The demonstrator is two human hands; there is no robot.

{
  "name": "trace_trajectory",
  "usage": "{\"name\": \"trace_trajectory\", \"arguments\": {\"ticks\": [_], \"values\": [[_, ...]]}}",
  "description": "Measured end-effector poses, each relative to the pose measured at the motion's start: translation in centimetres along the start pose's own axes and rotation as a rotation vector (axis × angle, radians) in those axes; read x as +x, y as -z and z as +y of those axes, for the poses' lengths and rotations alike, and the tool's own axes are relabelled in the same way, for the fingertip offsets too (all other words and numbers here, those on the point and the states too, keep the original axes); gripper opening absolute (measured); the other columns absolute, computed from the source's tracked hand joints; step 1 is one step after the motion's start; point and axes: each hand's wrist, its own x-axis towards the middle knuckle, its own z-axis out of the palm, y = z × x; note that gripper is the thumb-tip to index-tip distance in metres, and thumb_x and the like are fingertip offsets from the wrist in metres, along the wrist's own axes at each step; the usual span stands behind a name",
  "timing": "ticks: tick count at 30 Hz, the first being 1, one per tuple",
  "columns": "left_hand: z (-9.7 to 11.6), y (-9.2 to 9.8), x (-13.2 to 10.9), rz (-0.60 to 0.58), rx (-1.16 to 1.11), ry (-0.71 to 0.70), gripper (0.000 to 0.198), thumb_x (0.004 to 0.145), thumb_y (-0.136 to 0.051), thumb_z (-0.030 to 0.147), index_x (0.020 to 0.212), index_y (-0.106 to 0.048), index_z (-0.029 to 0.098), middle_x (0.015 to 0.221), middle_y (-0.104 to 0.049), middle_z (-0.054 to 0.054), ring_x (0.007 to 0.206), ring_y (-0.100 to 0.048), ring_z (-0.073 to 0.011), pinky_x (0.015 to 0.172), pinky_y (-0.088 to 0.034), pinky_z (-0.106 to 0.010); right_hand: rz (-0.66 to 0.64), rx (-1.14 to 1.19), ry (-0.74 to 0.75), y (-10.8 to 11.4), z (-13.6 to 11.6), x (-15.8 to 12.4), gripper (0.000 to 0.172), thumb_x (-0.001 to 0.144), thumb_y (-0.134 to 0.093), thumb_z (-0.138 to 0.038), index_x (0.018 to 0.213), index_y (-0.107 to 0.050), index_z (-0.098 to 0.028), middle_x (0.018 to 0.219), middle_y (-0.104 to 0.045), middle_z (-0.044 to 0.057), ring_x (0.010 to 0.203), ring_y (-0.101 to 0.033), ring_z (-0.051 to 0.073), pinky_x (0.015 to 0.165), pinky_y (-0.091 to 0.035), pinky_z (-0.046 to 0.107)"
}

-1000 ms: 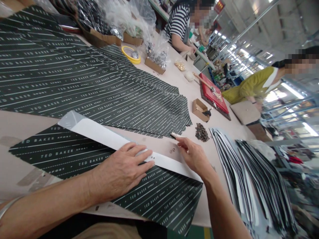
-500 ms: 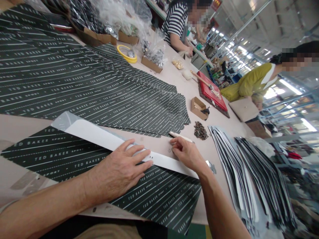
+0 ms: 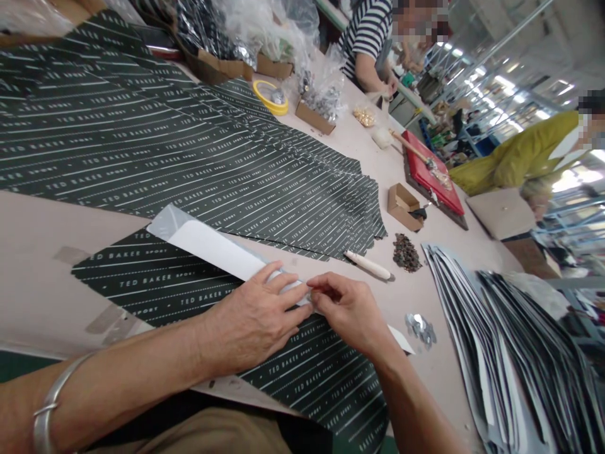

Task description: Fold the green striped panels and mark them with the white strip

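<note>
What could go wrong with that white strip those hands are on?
The white strip might slip or crease where the left hand and right hand meet on it, since it lies on a smooth printed dark sheet. A sleeve or wrist could also bump the loose cream-handled tool, which might scatter the pile of small dark pieces beside it.

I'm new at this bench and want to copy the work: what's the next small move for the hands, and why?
Probably press the white strip flat with the left hand while the right hand works at its edge. The left hand lies spread on it, the right hand's fingers are gathered there, and the strip rests on the dark printed sheet. The white-handled tool can wait.
</note>
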Motion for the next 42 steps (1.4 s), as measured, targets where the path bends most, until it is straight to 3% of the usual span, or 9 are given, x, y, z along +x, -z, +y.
{"name": "trace_trajectory", "arguments": {"ticks": [16, 21, 24, 26, 30, 33, 36, 38, 42], "values": [[-0.2, 0.1, -0.1, -0.008, 0.023, -0.061, 0.032, 0.099, -0.053, 0.030, 0.128, -0.058, 0.018, 0.123, -0.064, -0.006, 0.118, -0.054, -0.0268, 0.112, -0.038, -0.047, -0.292, -0.225, 0.058, 2.8, -1.2, 2.9, 0.024, 0.074, -0.060, -0.001, 0.083, -0.075, -0.018, 0.065, -0.070, -0.003, 0.059, -0.059, 0.011, 0.058, -0.041, 0.022], [-0.1, 0.0, 0.1, -0.012, 0.024, -0.050, 0.033, 0.100, -0.051, 0.031, 0.130, -0.058, 0.019, 0.124, -0.064, -0.005, 0.118, -0.054, -0.0257, 0.111, -0.036, -0.047, -0.248, -0.248, 0.074, 2.4, -1.4, 2.7, 0.030, 0.073, -0.060, 0.000, 0.092, -0.075, -0.018, 0.076, -0.074, -0.001, 0.065, -0.063, 0.013, 0.063, -0.046, 0.025], [0.0, -0.1, 0.1, -0.003, 0.030, -0.031, 0.031, 0.102, -0.049, 0.031, 0.129, -0.058, 0.020, 0.128, -0.064, -0.004, 0.117, -0.055, -0.0248, 0.109, -0.036, -0.046, -0.151, -0.219, 0.098, 2.3, -0.8, 1.9, 0.029, 0.076, -0.063, -0.005, 0.099, -0.074, -0.019, 0.090, -0.076, 0.002, 0.070, -0.064, 0.014, 0.069, -0.050, 0.027], [0.0, -0.1, 0.2, -0.001, 0.031, -0.028, 0.031, 0.103, -0.047, 0.030, 0.130, -0.058, 0.020, 0.132, -0.063, -0.003, 0.116, -0.055, -0.0240, 0.109, -0.035, -0.046, 0.030, -0.236, 0.107, 2.7, 0.4, 1.6, 0.023, 0.083, -0.062, -0.013, 0.102, -0.073, -0.021, 0.095, -0.075, 0.004, 0.073, -0.064, 0.016, 0.074, -0.053, 0.031], [-0.1, 0.0, 0.1, 0.004, 0.018, -0.037, 0.030, 0.102, -0.048, 0.029, 0.129, -0.058, 0.020, 0.133, -0.063, 0.000, 0.116, -0.055, -0.0220, 0.110, -0.033, -0.044, 0.433, -0.441, 0.139, 4.2, 5.0, 2.1, 0.031, 0.089, -0.057, -0.023, 0.118, -0.068, -0.019, 0.125, -0.066, 0.015, 0.116, -0.061, 0.031, 0.105, -0.045, 0.054], [-0.1, 0.0, 0.2, 0.010, 0.007, -0.032, 0.029, 0.099, -0.055, 0.031, 0.127, -0.058, 0.021, 0.131, -0.064, 0.001, 0.115, -0.056, -0.0218, 0.109, -0.033, -0.044, 0.425, -0.413, 0.142, 5.2, 8.1, 2.6, 0.028, 0.088, -0.060, -0.026, 0.113, -0.068, -0.019, 0.128, -0.065, 0.015, 0.127, -0.054, 0.033, 0.113, -0.037, 0.058], [-0.2, 0.1, 0.3, 0.009, 0.003, -0.030, 0.030, 0.097, -0.059, 0.031, 0.126, -0.059, 0.023, 0.130, -0.065, 0.000, 0.114, -0.057, -0.0224, 0.107, -0.036, -0.043, 0.438, -0.318, 0.115, 5.9, 8.6, 2.2, 0.019, 0.092, -0.056, -0.031, 0.106, -0.065, -0.021, 0.107, -0.071, 0.010, 0.103, -0.064, 0.028, 0.100, -0.049, 0.052], [-0.1, 0.1, 0.3, 0.012, 0.002, -0.036, 0.030, 0.096, -0.060, 0.031, 0.126, -0.059, 0.024, 0.129, -0.065, -0.001, 0.114, -0.057, -0.0224, 0.106, -0.037, -0.042, 0.605, -0.136, 0.101, 5.9, 7.5, 1.3, 0.019, 0.094, -0.056, -0.034, 0.107, -0.062, -0.022, 0.101, -0.070, 0.008, 0.093, -0.065, 0.024, 0.094, -0.051, 0.048], [-0.1, 0.3, 0.3, 0.015, -0.006, -0.046, 0.031, 0.096, -0.061, 0.030, 0.126, -0.058, 0.023, 0.130, -0.066, -0.001, 0.115, -0.057, -0.0218, 0.107, -0.036, -0.042, 0.888, 0.710, 0.190, 4.5, 3.8, -1.2, 0.021, 0.090, -0.063, -0.035, 0.109, -0.057, -0.027, 0.099, -0.064, 0.001, 0.094, -0.065, 0.019, 0.098, -0.050, 0.046]]}}
